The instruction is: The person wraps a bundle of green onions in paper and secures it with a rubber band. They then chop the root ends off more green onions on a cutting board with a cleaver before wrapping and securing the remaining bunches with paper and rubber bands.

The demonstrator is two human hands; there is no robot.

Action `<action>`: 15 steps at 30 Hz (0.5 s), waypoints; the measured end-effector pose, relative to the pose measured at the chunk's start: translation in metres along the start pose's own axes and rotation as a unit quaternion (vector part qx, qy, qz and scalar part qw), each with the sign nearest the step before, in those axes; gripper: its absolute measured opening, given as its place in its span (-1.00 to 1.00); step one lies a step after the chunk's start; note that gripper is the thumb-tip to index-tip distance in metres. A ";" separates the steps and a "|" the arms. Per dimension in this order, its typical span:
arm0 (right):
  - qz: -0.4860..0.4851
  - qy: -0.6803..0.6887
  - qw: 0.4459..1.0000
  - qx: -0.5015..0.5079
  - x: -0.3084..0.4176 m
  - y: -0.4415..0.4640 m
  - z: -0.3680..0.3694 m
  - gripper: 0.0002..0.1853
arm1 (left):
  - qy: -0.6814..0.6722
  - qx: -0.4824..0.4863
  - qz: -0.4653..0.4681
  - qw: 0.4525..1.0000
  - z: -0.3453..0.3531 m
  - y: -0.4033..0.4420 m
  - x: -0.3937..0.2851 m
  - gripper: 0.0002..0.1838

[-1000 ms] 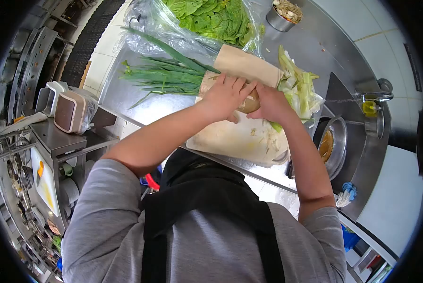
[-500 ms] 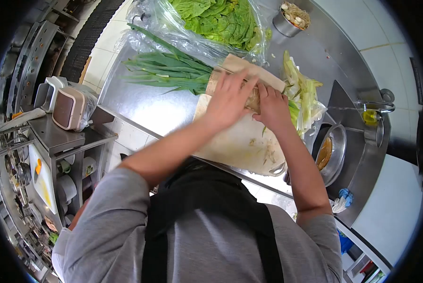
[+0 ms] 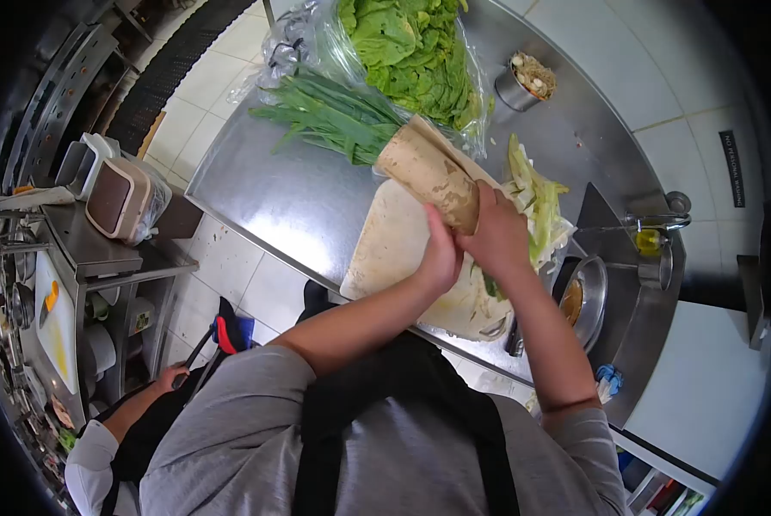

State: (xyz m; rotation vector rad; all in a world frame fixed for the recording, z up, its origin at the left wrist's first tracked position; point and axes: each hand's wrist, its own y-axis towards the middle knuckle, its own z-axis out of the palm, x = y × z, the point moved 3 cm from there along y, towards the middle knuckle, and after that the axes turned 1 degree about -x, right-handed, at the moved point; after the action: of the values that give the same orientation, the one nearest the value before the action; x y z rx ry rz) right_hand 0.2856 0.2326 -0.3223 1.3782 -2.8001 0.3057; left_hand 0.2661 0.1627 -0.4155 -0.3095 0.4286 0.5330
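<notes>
A roll of stained brown paper (image 3: 428, 172) is wrapped around green onions (image 3: 334, 116), whose long green tops stick out at its upper left end. My right hand (image 3: 499, 232) is closed round the lower right end of the roll. Against the same end from below, my left hand (image 3: 441, 255) grips with its thumb up along the paper; its other fingers are mostly hidden. The bundle is tilted above a pale cutting board (image 3: 394, 249) that carries some scraps. A bit of green shows below my right hand.
Lettuce (image 3: 411, 52) in clear plastic lies at the back. Wilted outer leaves (image 3: 527, 193) sit right of the board, near a metal bowl (image 3: 594, 301) and a tap (image 3: 661, 221). A metal tin (image 3: 521, 90) holds root ends. Another person's hand (image 3: 172, 376) grips a handle at left.
The paper bundle has turned from nearly level to a steep slant. My left hand has moved from on top of the paper down to its lower end. Another person has come into view at left.
</notes>
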 end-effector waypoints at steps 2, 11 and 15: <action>-0.007 0.016 1.000 -0.025 0.024 -0.019 -0.013 -0.06 | -0.096 -0.024 0.016 0.995 -0.010 -0.003 -0.016 0.03; -0.100 0.192 0.976 -0.008 0.073 -0.061 -0.047 -0.06 | -0.033 -0.075 0.049 0.995 -0.009 -0.057 -0.100 0.14; -0.128 0.212 0.968 0.027 0.088 -0.061 -0.057 -0.05 | -0.019 -0.068 0.084 0.994 -0.010 -0.064 -0.114 0.17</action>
State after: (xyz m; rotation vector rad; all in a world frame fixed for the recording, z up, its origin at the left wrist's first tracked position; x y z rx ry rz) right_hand 0.2746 0.1371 -0.2482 1.4564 -2.2597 0.5936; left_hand 0.2093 0.0587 -0.3595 -0.3950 0.3846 0.7341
